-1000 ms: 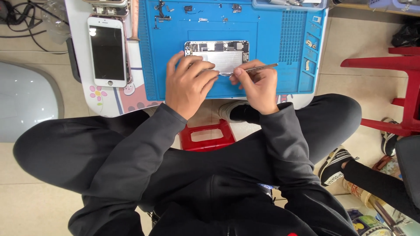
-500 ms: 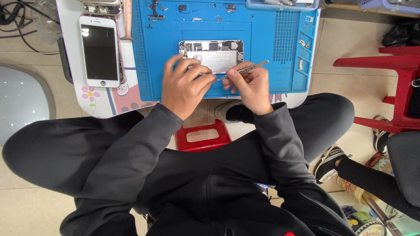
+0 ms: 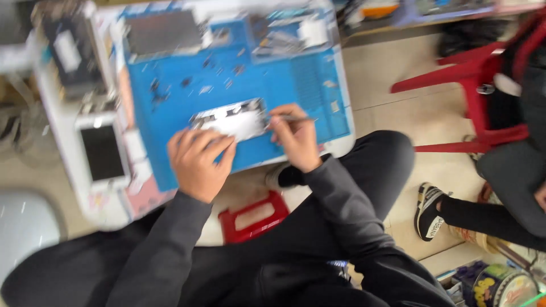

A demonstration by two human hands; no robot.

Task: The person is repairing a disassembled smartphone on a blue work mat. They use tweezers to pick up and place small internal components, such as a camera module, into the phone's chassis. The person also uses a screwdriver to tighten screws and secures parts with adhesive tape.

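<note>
An opened phone body (image 3: 230, 119) lies on a blue work mat (image 3: 267, 79) on a low white table. My left hand (image 3: 199, 162) rests on the phone's near left end, fingers pressed down on it. My right hand (image 3: 296, 136) sits at the phone's right end and pinches a thin metal tool (image 3: 296, 119), whose tip points at the phone. The whole picture is blurred by motion.
A white phone with a dark screen (image 3: 102, 152) lies left of the mat. Small parts (image 3: 193, 85) are scattered on the mat's far side. A red stool (image 3: 253, 219) shows under my legs. Red chair (image 3: 472, 96) and another person's foot (image 3: 429, 213) at right.
The view has swung and tilted, so the table now sits higher and turned. Both hands stay on the opened phone, the right one still holding the thin tool.
</note>
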